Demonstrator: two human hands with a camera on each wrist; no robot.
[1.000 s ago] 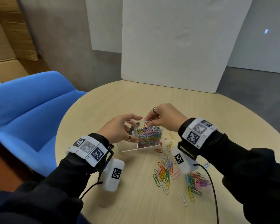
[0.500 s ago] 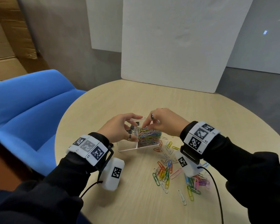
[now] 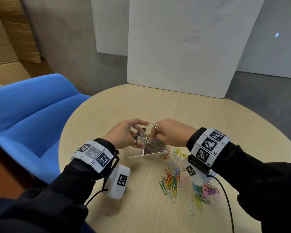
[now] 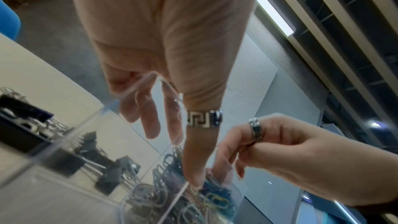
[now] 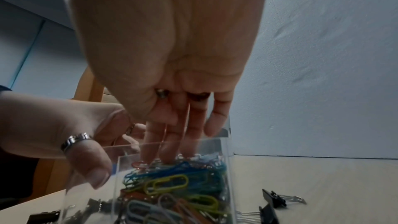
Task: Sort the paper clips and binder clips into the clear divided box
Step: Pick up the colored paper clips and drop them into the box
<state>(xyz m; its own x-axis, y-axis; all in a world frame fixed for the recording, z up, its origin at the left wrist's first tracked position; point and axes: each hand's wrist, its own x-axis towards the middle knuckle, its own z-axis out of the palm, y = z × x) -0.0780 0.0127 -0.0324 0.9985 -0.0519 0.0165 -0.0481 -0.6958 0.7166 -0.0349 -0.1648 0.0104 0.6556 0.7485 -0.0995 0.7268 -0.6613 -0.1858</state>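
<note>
Head view shows the left hand (image 3: 124, 135) grasping the box (image 3: 134, 154) on the worktop (image 3: 141, 207) while the right hand (image 3: 168, 133), fingers straight and released, presses paper clips (image 5: 172, 181) into its compartment; next, likely, gathering the loose clips (image 3: 171, 180) nearby.

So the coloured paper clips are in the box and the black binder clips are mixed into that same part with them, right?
Not quite. The coloured paper clips are in the clear box, but the left wrist view shows the black binder clips in the next compartment, behind a clear divider, not mixed in.
</note>
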